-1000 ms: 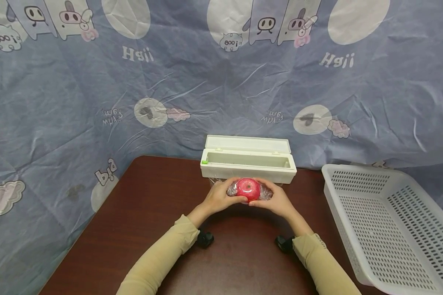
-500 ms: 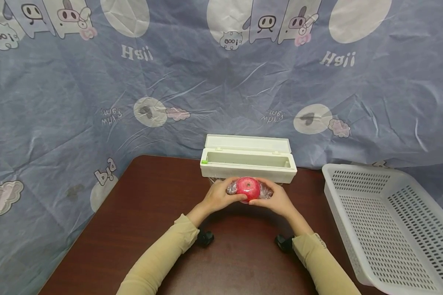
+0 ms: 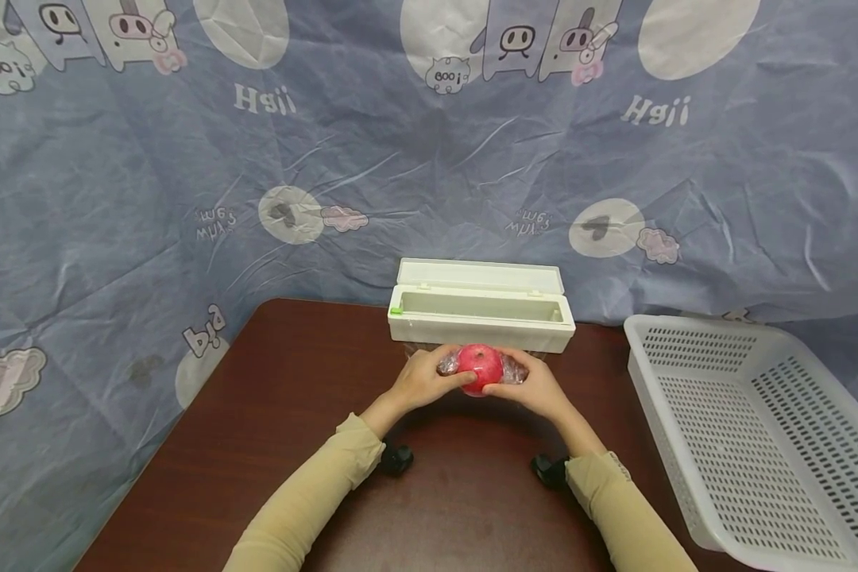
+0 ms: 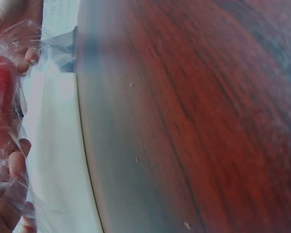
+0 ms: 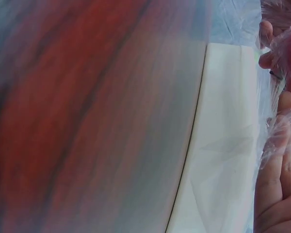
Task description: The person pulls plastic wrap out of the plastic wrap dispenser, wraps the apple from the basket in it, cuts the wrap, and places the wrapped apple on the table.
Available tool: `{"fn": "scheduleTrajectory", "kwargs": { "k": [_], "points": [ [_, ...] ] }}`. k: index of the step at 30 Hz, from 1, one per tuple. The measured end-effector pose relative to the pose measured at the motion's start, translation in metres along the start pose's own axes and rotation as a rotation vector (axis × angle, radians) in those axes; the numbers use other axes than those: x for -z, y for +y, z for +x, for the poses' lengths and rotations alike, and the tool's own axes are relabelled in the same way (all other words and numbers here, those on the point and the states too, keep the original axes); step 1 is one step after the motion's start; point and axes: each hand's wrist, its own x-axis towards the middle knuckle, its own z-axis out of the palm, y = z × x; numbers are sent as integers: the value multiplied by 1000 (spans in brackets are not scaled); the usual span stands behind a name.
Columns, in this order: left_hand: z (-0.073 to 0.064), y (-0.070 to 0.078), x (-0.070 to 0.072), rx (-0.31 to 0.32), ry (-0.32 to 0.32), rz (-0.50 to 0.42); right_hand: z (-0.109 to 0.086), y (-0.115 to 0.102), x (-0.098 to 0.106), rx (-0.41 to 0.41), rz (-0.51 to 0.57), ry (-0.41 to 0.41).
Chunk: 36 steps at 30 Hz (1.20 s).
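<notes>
Between both hands, a red apple [image 3: 481,368] is held with clear plastic wrap [image 3: 512,371] bunched at its sides. My left hand [image 3: 423,379] grips the apple from the left, its thumb lying across the front. From the right, my right hand [image 3: 536,386] grips it with the thumb near the lower front. In the left wrist view, the wrap [image 4: 34,41] stretches loosely around the apple [image 4: 1,92]. The right wrist view shows fingers [image 5: 276,141] behind crinkled film. Just behind the hands stands a long white wrap dispenser box [image 3: 482,326] with its lid raised.
A white perforated plastic basket [image 3: 675,453] stands on the right side of the dark brown table [image 3: 293,381]. A green slider [image 3: 396,311] sits at the box's left end. A patterned blue cloth [image 3: 429,175] hangs behind the table.
The apple has turned slightly in the hands, its stem end tipping back and shifting a little. My left thumb has moved over the apple's front. Both arms stay nearly in place.
</notes>
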Motion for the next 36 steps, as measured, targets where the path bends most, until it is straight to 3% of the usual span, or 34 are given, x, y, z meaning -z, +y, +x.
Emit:
{"fn": "scheduleTrajectory", "kwargs": {
  "k": [8, 16, 21, 24, 28, 31, 36],
  "points": [
    [-3, 0, -2, 40, 18, 40, 3, 5, 0, 1, 9, 5],
    [0, -2, 1, -71, 70, -18, 4, 8, 1, -40, 18, -9],
    [1, -2, 1, -102, 40, -21, 6, 8, 2, -55, 2, -15],
    [3, -1, 1, -128, 19, -15, 4, -8, 6, -57, -17, -22],
    [4, -2, -1, -176, 19, -9, 5, -10, 7, -51, -45, -14],
    [5, -4, -2, -209, 29, -8, 9, 5, 5, -49, -55, -3],
    [8, -7, -2, -255, 52, 14, 10, 6, 3, -68, -50, 0]
  ]
}}
